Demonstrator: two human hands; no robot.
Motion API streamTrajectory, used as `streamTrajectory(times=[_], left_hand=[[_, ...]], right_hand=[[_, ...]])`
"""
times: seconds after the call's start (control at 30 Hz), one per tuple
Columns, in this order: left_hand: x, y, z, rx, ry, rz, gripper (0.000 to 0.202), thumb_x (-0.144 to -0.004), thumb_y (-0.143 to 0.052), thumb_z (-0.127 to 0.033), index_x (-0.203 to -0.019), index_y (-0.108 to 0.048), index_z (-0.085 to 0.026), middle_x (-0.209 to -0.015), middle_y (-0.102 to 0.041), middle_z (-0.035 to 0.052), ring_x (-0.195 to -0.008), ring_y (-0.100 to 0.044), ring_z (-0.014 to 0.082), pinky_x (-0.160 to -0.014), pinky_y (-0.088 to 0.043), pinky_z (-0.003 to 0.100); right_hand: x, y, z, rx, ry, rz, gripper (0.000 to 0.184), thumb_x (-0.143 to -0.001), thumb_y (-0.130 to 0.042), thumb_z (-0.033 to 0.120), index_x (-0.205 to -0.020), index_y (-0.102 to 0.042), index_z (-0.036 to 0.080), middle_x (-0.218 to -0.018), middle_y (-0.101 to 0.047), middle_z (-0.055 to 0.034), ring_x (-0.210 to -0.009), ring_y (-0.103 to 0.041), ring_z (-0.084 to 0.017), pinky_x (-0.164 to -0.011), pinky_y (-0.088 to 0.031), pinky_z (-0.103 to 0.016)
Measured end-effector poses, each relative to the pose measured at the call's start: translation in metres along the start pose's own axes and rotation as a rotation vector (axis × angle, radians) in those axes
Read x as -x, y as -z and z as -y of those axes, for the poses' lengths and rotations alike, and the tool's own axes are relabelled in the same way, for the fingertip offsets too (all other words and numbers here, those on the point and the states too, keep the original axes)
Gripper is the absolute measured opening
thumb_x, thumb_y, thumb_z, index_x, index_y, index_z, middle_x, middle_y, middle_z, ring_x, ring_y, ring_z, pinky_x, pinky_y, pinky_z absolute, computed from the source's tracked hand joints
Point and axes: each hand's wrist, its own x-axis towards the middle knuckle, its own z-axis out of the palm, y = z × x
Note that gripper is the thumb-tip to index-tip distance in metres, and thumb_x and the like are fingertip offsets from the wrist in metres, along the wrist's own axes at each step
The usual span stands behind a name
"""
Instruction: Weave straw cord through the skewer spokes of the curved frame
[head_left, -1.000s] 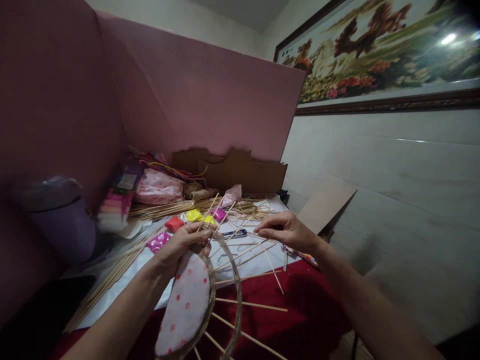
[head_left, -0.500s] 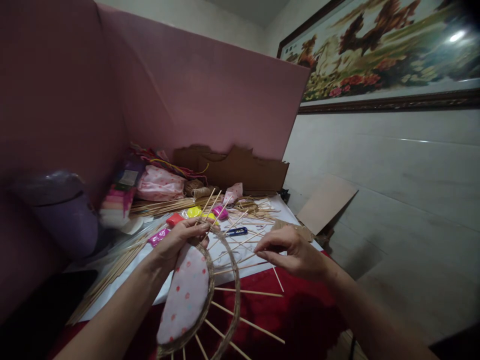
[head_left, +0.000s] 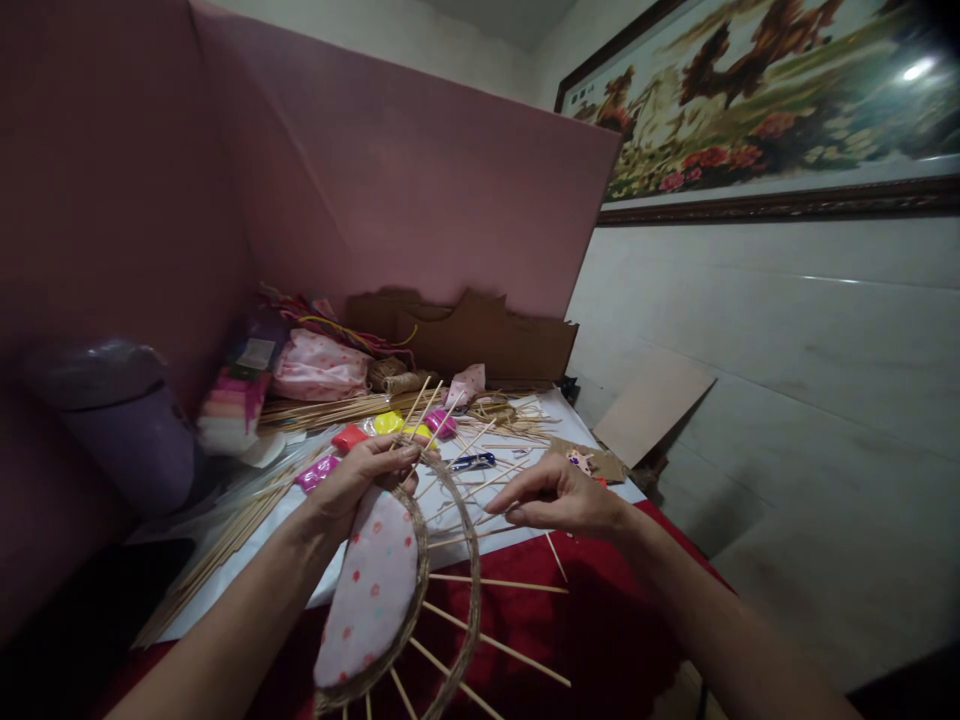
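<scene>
My left hand (head_left: pixel 369 478) is closed on the upper edge of a round craft piece, thumb on top. The piece has a white fabric centre (head_left: pixel 369 590) with small red dots, edged in braided twine. Outside it runs a second twine ring (head_left: pixel 472 590), with a gap between the two. Thin wooden sticks (head_left: pixel 525 660) cross both rings and spread outward like spokes. My right hand (head_left: pixel 566 500) is just right of the outer ring, by the stick ends. Its thumb and forefinger are pinched together; what they hold, if anything, is too small to make out.
A blue utility knife (head_left: pixel 474 462) lies on white paper (head_left: pixel 225 590) over a red cloth (head_left: pixel 622 600). Colourful clay packets (head_left: pixel 350 438), bundled sticks (head_left: pixel 322 411) and a cardboard strip (head_left: pixel 465 335) lie behind. A purple bin (head_left: pixel 135 440) stands left.
My right hand has moved left and slightly down, closer to the outer ring. A small patterned piece on the cardboard behind it has come into view. My left hand and the craft piece hold still.
</scene>
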Motion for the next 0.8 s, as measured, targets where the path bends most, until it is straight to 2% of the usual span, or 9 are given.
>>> streamTrajectory(times=[0.17,0.47,0.63,0.8], left_hand=[[0.001,-0.003,-0.001,0.008,0.001,-0.015,0.03,-0.068,-0.072,-0.025,-0.095,-0.065,-0.012,-0.066,-0.061,0.0024,-0.046,-0.051,0.0065,-0.038,-0.039,0.014],[-0.001,0.001,0.001,0.015,-0.015,-0.002,0.03,-0.07,-0.07,-0.025,-0.097,-0.064,-0.012,-0.056,-0.059,0.0016,-0.046,-0.053,0.0088,-0.041,-0.041,0.016],[0.001,0.0,0.0,-0.002,-0.018,0.018,0.028,-0.073,-0.067,-0.026,-0.097,-0.063,-0.012,-0.054,-0.058,0.0013,-0.043,-0.05,0.0071,-0.04,-0.039,0.015],[0.002,-0.001,-0.001,0.004,0.011,0.02,0.021,-0.075,-0.065,-0.027,-0.089,-0.061,-0.011,-0.055,-0.058,0.0013,-0.042,-0.049,0.0062,-0.04,-0.039,0.014]], right_hand=[[-0.004,-0.007,0.012,0.026,0.046,0.033,0.022,-0.077,-0.061,0.022,-0.094,-0.072,0.014,-0.057,-0.059,-0.0001,-0.047,-0.041,-0.006,-0.042,-0.03,-0.018],[-0.006,-0.009,0.008,0.015,0.022,0.072,0.023,-0.077,-0.058,0.018,-0.094,-0.072,0.015,-0.055,-0.059,0.0002,-0.047,-0.039,-0.006,-0.042,-0.029,-0.018],[-0.004,-0.004,0.007,0.04,0.036,0.049,0.023,-0.077,-0.062,0.025,-0.094,-0.072,0.013,-0.052,-0.056,0.0015,-0.046,-0.035,-0.005,-0.041,-0.027,-0.019],[-0.003,0.001,0.001,0.042,0.027,0.053,0.027,-0.079,-0.062,0.033,-0.095,-0.072,0.014,-0.062,-0.063,-0.0025,-0.054,-0.046,-0.008,-0.048,-0.034,-0.02]])
